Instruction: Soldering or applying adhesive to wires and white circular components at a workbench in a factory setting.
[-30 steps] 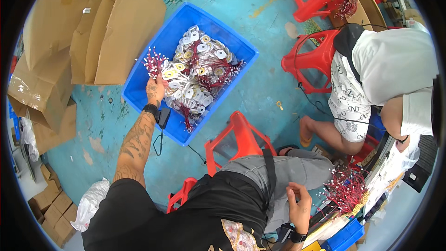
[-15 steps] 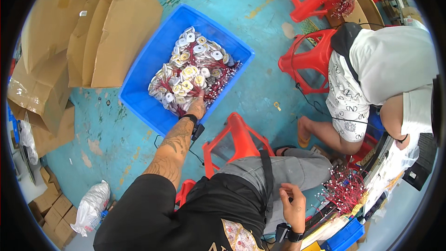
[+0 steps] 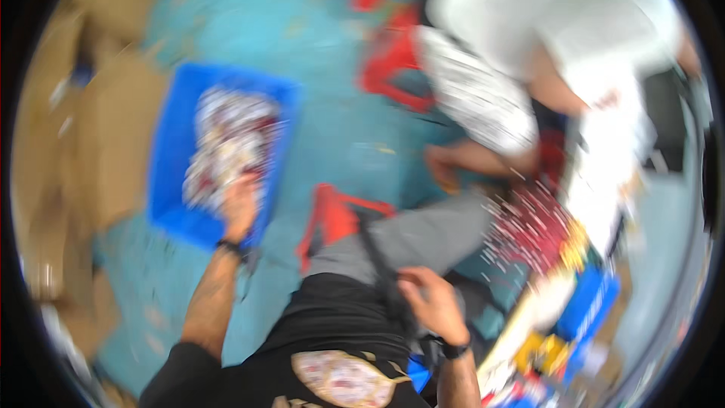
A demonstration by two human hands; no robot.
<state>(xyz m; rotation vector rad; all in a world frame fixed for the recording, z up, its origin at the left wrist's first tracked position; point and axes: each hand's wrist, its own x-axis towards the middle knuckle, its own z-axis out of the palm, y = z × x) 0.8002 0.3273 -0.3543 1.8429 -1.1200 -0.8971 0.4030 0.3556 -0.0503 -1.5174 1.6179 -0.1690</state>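
Note:
My left hand (image 3: pixel 240 204) reaches over the near edge of a blue plastic bin (image 3: pixel 168 174), at the pieces inside; motion blur smears its fingers. The bin holds a heap of white and yellowish round discs with red wires (image 3: pixel 226 132). My right hand (image 3: pixel 434 304) hovers by my lap with its fingers loosely bent and apart, and nothing shows in it. A bunch of red wires with white tips (image 3: pixel 529 227) lies on the work surface beyond the right hand.
Cardboard boxes (image 3: pixel 124 136) stand left of the bin. A red stool (image 3: pixel 332 215) is beside my leg, another red stool (image 3: pixel 393 64) farther off. A co-worker in a white shirt (image 3: pixel 559 7) sits at the right. A small blue bin (image 3: pixel 589 302) is at the lower right.
The view has swung to the right, so the bin and boxes sit farther left and everything is blurred. My left hand is still at the discs; my right hand stays by my lap.

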